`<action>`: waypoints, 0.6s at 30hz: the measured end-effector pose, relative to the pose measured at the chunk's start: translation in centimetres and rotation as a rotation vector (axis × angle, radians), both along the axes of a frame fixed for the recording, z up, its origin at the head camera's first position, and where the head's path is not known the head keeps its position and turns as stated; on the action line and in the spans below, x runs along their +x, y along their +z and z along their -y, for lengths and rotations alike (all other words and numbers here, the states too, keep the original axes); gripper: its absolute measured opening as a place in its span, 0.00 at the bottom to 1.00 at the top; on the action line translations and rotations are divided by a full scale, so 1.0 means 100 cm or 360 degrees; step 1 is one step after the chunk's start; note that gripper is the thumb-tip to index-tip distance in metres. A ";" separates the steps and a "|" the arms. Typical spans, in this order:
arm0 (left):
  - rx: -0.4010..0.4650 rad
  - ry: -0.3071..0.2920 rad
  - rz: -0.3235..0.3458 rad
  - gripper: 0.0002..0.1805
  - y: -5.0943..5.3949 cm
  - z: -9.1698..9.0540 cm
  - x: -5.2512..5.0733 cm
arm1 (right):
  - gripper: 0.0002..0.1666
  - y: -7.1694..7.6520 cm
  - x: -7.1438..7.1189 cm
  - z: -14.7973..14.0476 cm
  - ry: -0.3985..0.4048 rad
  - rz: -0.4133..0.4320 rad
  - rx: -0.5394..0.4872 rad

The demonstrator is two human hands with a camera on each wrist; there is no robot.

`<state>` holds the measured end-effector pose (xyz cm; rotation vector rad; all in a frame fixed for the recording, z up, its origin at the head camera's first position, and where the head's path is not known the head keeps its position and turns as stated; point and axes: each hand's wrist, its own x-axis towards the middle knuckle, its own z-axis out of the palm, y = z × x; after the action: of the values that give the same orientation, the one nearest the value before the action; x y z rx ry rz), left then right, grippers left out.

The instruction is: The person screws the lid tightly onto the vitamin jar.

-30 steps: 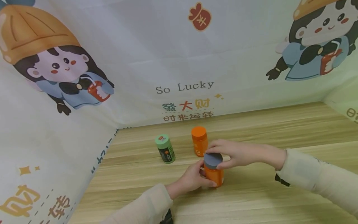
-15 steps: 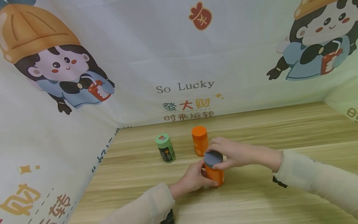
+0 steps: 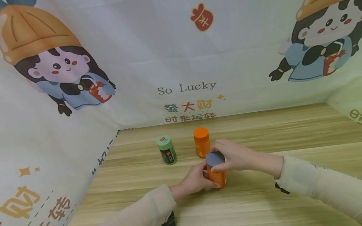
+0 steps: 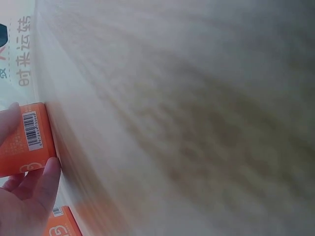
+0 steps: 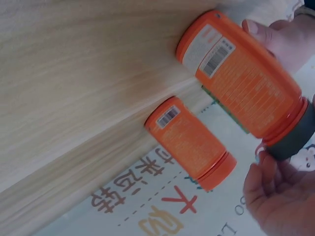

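Note:
An orange bottle (image 3: 219,179) with a dark grey lid (image 3: 215,159) stands upright on the wooden tabletop. My left hand (image 3: 195,179) grips its body low down, thumb in front and fingers behind. From above, my right hand (image 3: 236,158) holds the lid between thumb and fingers. The lid sits on the bottle's neck; the right wrist view shows the orange body (image 5: 246,73) below the grey lid (image 5: 295,132). In the left wrist view, fingers (image 4: 47,184) wrap the bottle (image 4: 15,142) near its base, beside a barcode.
Just behind stands a second orange bottle (image 3: 201,142) with an orange lid. Left of that is a green bottle (image 3: 167,150) with a dark label. A printed cloth (image 3: 141,62) hangs at the back and sides of the wooden tabletop (image 3: 127,182).
The right thumb has slid leftward round the lid's front edge, and the right wrist has shifted slightly left. The left hand keeps its grip, and the bottle stays in nearly the same place.

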<state>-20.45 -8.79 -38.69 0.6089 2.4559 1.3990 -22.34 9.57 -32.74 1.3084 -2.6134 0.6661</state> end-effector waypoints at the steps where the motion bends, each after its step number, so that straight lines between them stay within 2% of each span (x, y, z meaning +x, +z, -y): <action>1: 0.0009 0.0001 0.0006 0.30 0.001 0.000 0.000 | 0.26 0.000 0.001 0.001 -0.0039 0.0012 -0.0001; 7: 0.0025 0.0000 0.0023 0.30 0.002 0.001 0.000 | 0.29 -0.001 0.008 0.006 -0.0262 0.0016 0.0024; 12: 0.0022 0.0002 0.0002 0.29 0.000 0.001 -0.001 | 0.33 0.000 0.011 0.007 -0.0327 -0.0010 0.0059; 15: 0.0051 0.0002 0.0018 0.30 0.000 0.001 -0.001 | 0.39 0.005 0.010 0.004 -0.0231 0.0032 0.0058; 18: 0.0064 0.0002 0.0030 0.30 0.000 0.001 -0.001 | 0.43 0.015 0.005 -0.004 -0.0007 0.0174 0.0040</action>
<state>-20.50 -8.90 -38.68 0.6002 2.4197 1.4514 -21.84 10.00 -31.24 1.3082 -2.7181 0.7260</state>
